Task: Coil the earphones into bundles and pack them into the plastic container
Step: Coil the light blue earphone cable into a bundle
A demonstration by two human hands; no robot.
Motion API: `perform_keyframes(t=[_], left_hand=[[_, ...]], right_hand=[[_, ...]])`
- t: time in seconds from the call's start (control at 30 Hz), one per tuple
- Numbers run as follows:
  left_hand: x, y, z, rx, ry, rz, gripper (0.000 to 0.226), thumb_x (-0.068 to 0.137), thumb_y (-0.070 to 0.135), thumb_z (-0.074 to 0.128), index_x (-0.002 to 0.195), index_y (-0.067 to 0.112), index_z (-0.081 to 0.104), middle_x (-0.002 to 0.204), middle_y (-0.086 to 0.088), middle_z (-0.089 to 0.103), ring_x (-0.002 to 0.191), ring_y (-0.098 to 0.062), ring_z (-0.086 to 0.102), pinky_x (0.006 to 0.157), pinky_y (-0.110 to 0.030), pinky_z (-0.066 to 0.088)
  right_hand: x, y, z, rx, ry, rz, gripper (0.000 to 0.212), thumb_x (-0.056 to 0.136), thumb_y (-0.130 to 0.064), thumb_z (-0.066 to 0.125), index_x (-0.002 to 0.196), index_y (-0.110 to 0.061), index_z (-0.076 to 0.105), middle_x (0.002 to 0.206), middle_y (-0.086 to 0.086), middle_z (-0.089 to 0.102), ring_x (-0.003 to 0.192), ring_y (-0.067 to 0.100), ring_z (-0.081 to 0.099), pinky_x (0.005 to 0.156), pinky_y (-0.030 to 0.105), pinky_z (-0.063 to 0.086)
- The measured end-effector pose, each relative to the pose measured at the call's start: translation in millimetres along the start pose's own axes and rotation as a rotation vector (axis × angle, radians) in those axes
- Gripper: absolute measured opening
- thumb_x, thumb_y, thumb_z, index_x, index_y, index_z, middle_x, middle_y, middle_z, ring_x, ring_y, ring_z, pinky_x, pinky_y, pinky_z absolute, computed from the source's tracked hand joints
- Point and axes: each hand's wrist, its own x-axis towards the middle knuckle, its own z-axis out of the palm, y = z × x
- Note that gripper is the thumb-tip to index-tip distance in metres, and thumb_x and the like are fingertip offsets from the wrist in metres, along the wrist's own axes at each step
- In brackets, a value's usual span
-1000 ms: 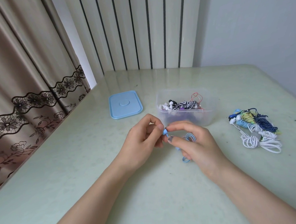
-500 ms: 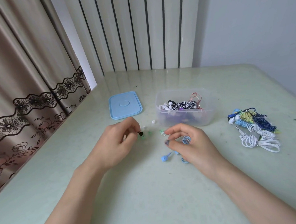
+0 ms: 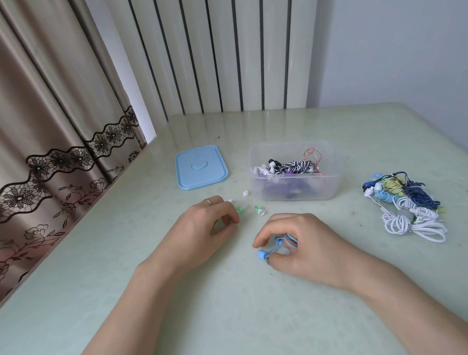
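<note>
A second ago both hands met on the light-blue earphone cable bundle (image 3: 282, 242); since then the left hand (image 3: 203, 227) has parted from it and now rests on the pale green table (image 3: 235, 326) with fingers loosely curled; whether it holds anything I cannot tell. The right hand (image 3: 298, 244) alone pinches the bundle, one blue earbud (image 3: 262, 254) poking out left of its fingertips. The coil looks small, soft and nearly finished, probably ready for the clear plastic container (image 3: 295, 185) beyond the grip, already partly filled.
</note>
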Motion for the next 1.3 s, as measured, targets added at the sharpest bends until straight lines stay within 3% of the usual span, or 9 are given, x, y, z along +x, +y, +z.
perform_keyframes(t=[0.1, 0.23, 0.33, 0.4, 0.53, 0.67, 0.93, 1.17, 1.3], left_hand=[[0.5, 3.8, 1.3, -0.030, 0.028, 0.028, 0.015, 0.094, 0.014, 0.066, 0.094, 0.029, 0.062, 0.093, 0.016, 0.055, 0.069, -0.012, 0.049, 0.064, -0.019, 0.040], [1.9, 16.4, 2.9, -0.148, 0.067, 0.050, 0.011, 0.098, 0.012, 0.062, 0.096, 0.023, 0.060, 0.085, 0.009, 0.063, 0.068, -0.015, 0.051, 0.062, -0.018, 0.039], [2.5, 26.3, 7.2, -0.243, 0.056, 0.045, 0.010, 0.096, 0.009, 0.065, 0.094, 0.018, 0.062, 0.077, 0.022, 0.061, 0.062, -0.009, 0.049, 0.061, -0.013, 0.036], [3.2, 29.0, 9.3, -0.275, 0.049, 0.046, 0.011, 0.095, 0.008, 0.066, 0.092, 0.017, 0.062, 0.072, 0.025, 0.057, 0.061, -0.007, 0.046, 0.060, -0.013, 0.035], [3.6, 28.3, 9.7, -0.341, 0.071, 0.034, 0.011, 0.095, 0.012, 0.069, 0.092, 0.019, 0.062, 0.070, 0.022, 0.055, 0.063, -0.010, 0.044, 0.061, -0.025, 0.039], [3.0, 29.2, 9.1, -0.368, 0.074, 0.015, 0.011, 0.094, 0.014, 0.071, 0.091, 0.020, 0.062, 0.072, 0.021, 0.056, 0.065, -0.016, 0.048, 0.062, -0.031, 0.042], [2.3, 32.6, 8.0, -0.393, 0.057, 0.011, 0.011, 0.092, 0.012, 0.073, 0.091, 0.016, 0.063, 0.070, 0.025, 0.057, 0.066, -0.022, 0.048, 0.060, -0.028, 0.040], [1.9, 36.3, 7.5, -0.435, 0.035, 0.001, 0.011, 0.091, 0.013, 0.075, 0.091, 0.017, 0.065, 0.072, 0.025, 0.058, 0.063, -0.011, 0.045, 0.062, -0.037, 0.043], [1.6, 37.4, 6.4, -0.427, 0.035, 0.015, 0.013, 0.091, 0.009, 0.074, 0.093, 0.018, 0.066, 0.074, 0.025, 0.060, 0.063, -0.014, 0.049, 0.063, -0.033, 0.043]], right_hand=[[1.2, 1.4, 0.2, 0.015, 0.003, -0.016, 0.018, 0.078, -0.010, 0.073, 0.086, -0.026, 0.074, 0.086, -0.011, 0.068, 0.085, 0.009, 0.064, 0.073, 0.020, 0.048], [2.2, 3.5, 2.8, -0.035, -0.016, -0.008, 0.017, 0.082, -0.018, 0.071, 0.090, -0.033, 0.072, 0.084, -0.012, 0.067, 0.086, 0.009, 0.062, 0.077, 0.021, 0.047], [2.4, 2.4, 4.3, -0.007, 0.035, 0.025, 0.014, 0.088, -0.019, 0.068, 0.092, -0.031, 0.074, 0.083, -0.013, 0.069, 0.084, 0.006, 0.063, 0.077, 0.019, 0.047], [2.6, 1.5, 3.0, 0.108, 0.077, 0.089, 0.012, 0.092, -0.019, 0.066, 0.092, -0.028, 0.074, 0.083, -0.012, 0.071, 0.077, 0.002, 0.062, 0.071, 0.018, 0.046], [4.4, -0.4, -2.2, 0.421, 0.190, 0.266, 0.012, 0.095, -0.021, 0.063, 0.090, -0.027, 0.072, 0.081, -0.006, 0.068, 0.065, 0.010, 0.061, 0.052, 0.019, 0.041], [5.9, -3.4, -4.2, 0.564, 0.308, 0.314, 0.012, 0.095, -0.014, 0.061, 0.095, -0.021, 0.071, 0.078, -0.004, 0.069, 0.046, 0.004, 0.044, 0.044, 0.019, 0.035], [4.2, -6.6, -2.9, 0.515, 0.265, 0.283, 0.005, 0.092, -0.022, 0.066, 0.093, -0.023, 0.071, 0.079, -0.005, 0.070, 0.043, 0.000, 0.047, 0.046, 0.021, 0.039], [5.0, -6.0, -1.2, 0.512, 0.276, 0.286, 0.003, 0.091, -0.023, 0.068, 0.092, -0.024, 0.071, 0.079, -0.005, 0.070, 0.042, 0.001, 0.045, 0.047, 0.023, 0.039], [4.8, -5.3, -1.6, 0.501, 0.275, 0.293, 0.003, 0.091, -0.025, 0.068, 0.091, -0.026, 0.071, 0.079, -0.005, 0.070, 0.048, 0.004, 0.048, 0.049, 0.025, 0.041]])
